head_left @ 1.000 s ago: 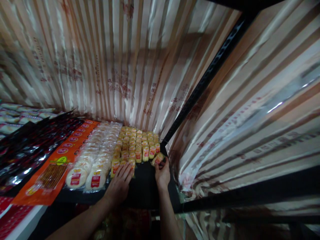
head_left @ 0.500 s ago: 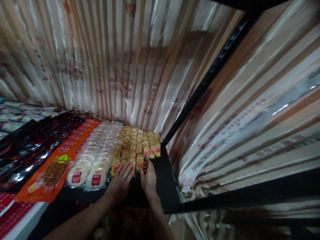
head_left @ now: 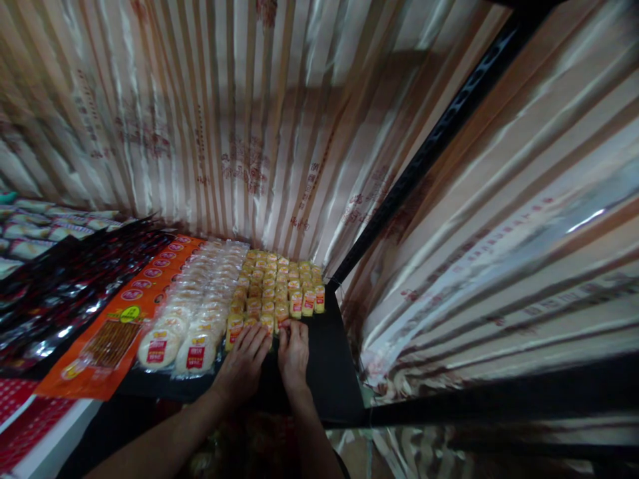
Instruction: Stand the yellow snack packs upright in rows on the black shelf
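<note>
Two hands are lying side by side near the front edge of the black shelf point(head_left: 332, 379), and I am watching them from above through the head camera. The left hand point(head_left: 243, 366) is lying flat and open, fingers stretched forward and a little spread, its fingertips pressing on the nearest of the yellow packets point(head_left: 279, 283); it is gripping nothing. The right hand point(head_left: 293, 352) is sitting just beside it, almost touching, with its fingers bent down onto the front packet point(head_left: 282, 319) of one row. I cannot tell whether it is pinching that packet or only pushing it, because the fingers are covering most of it.

The yellow packets are standing in tight rows that are running from the hands back to the rear right corner of the shelf, each one showing a red label. Touching their left side, the round white cakes point(head_left: 200, 313) in clear wrap are overlapping in two rows toward the rear edge. Left of those, orange packets point(head_left: 124, 313) are lying in a fanned row, and dark packets point(head_left: 60, 293) are filling the left end of the shelf. The front right corner is showing bare black board. Striped sheeting point(head_left: 249, 133) is hanging behind the rear edge, and a black upright point(head_left: 424, 153) is rising from the rear right corner.
</note>
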Demonstrator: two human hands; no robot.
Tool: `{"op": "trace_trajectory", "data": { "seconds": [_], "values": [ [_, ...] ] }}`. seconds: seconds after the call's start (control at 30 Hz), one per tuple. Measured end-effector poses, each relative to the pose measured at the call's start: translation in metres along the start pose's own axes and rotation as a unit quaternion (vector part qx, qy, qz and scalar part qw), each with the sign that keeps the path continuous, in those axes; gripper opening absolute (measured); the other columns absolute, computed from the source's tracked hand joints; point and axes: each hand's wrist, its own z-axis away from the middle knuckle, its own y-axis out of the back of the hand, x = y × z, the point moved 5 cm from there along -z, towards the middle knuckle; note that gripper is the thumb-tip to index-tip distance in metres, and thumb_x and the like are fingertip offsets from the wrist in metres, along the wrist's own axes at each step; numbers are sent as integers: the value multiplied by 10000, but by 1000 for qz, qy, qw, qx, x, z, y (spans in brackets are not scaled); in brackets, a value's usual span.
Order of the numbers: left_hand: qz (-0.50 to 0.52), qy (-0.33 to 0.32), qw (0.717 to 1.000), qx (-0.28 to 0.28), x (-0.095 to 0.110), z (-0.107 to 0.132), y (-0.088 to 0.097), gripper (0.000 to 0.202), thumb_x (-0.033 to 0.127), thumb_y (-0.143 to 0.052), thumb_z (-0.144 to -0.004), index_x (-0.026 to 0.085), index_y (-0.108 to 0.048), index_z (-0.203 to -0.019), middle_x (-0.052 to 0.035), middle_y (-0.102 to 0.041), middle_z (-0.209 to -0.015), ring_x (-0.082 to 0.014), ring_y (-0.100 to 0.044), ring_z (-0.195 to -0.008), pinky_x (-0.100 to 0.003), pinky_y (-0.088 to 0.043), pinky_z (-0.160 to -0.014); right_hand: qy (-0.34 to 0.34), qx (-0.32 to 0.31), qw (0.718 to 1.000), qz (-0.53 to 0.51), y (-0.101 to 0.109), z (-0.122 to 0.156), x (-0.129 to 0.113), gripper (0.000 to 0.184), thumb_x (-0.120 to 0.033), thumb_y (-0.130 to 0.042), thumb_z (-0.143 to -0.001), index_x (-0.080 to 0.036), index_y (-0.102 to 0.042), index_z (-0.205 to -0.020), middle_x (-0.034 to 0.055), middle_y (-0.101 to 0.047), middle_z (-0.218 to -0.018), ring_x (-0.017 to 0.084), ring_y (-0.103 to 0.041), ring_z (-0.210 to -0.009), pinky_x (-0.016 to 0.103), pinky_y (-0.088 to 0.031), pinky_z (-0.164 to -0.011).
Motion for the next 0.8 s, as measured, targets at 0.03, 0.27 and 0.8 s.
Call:
{"op": "trace_trajectory", "data": {
  "seconds": [0.03,0.27,0.8],
  "values": [
    [1,-2,1000,-2,0,0,0,539,85,-419,-722,133,-485,-1255,-99,-477,-1318,-252,-318,-1280,-429,-267,-1064,-3,0,1000,-8,-1,0,0,164,-199,-400,-848,-202,-564,-847,58,-524,-868,175,-533,-761,319,-473,-730],
    [7,2,1000,-11,-1,-1,-1,529,135,-432,-765,173,-451,-1292,-78,-464,-1339,-246,-307,-1292,-434,-218,-1083,1,4,1000,-30,3,2,2,212,-218,-408,-864,-183,-617,-864,76,-513,-930,175,-541,-850,330,-470,-808],
    [3,16,997,81,0,5,14,269,170,-422,-815,161,-627,-989,-82,-604,-1113,-217,-459,-1124,-387,-325,-999,-39,-48,994,-93,3,47,-17,201,-285,-485,-814,-193,-586,-961,48,-577,-881,145,-583,-676,258,-498,-625]
  ]
}}
